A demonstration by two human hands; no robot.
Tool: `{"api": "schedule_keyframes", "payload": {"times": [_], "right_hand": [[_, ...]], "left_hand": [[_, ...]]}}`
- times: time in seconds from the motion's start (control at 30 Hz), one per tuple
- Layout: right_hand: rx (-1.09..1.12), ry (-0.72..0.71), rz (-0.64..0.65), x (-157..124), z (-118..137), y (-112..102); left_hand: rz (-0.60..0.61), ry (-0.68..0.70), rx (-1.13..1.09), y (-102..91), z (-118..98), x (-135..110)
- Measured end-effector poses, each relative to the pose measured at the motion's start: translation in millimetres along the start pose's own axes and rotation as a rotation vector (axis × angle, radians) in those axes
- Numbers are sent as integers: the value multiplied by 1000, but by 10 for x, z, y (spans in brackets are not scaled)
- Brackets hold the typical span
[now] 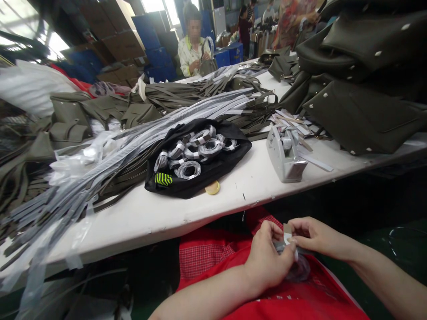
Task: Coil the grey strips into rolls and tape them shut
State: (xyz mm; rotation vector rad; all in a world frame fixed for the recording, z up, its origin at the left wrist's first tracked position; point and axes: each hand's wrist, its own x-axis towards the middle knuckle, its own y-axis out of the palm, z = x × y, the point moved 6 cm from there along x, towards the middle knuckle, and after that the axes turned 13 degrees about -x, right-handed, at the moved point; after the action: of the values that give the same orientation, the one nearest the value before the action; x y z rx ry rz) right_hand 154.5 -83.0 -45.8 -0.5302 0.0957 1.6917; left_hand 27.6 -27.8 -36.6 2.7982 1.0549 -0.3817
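Both my hands work over my lap, below the table's front edge. My left hand (268, 260) is closed around a small grey coiled strap piece (296, 266) wrapped in clear film. My right hand (312, 238) pinches a short strip of pale tape (287, 230) at the top of that piece. The two hands touch each other. A red apron (213, 253) lies under them.
The white table (160, 218) carries a black bag (200, 171) with several wrapped coils, a grey tape dispenser (285, 153), olive straps in clear sleeves (110, 155) at left and dark olive bags (363, 89) at right. Another person (193, 44) sits at the far end.
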Motion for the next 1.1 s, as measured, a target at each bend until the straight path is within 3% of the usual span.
{"api": "schedule_keyframes", "payload": {"times": [0.1,0.2,0.3,0.4,0.6,0.77,0.87,0.97,1.0,1.03,1.1], "right_hand": [[-194,-19,2,-29,119,-36],[-560,-94,-141,-107,263,-102],[-737,-173,-170,-219,300,-75],[-789,-228,-184,-324,226,-65],[-930,-251,-370,-377,101,-118],[-942,-345,-403,-356,215,-117],[-934,-369,-635,-369,309,-522],[-867,-239,-1087,-371,374,-1250],[-836,-164,-1182,-331,374,-1475],[-804,-96,-1223,-257,368,-1668],[-741,-31,-1179,-37,350,-1936]], "left_hand": [[27,11,29,18,12,10],[48,-14,88,-9,28,44],[202,-180,107,-16,121,95],[337,-305,-124,-27,148,171],[178,-255,-478,-135,-31,408],[112,-234,-467,-143,1,429],[85,-214,-424,-188,54,427],[35,-181,-354,-247,60,443],[28,-167,-336,-258,56,451],[25,-156,-325,-264,58,462],[29,-141,-313,-268,92,490]]}}
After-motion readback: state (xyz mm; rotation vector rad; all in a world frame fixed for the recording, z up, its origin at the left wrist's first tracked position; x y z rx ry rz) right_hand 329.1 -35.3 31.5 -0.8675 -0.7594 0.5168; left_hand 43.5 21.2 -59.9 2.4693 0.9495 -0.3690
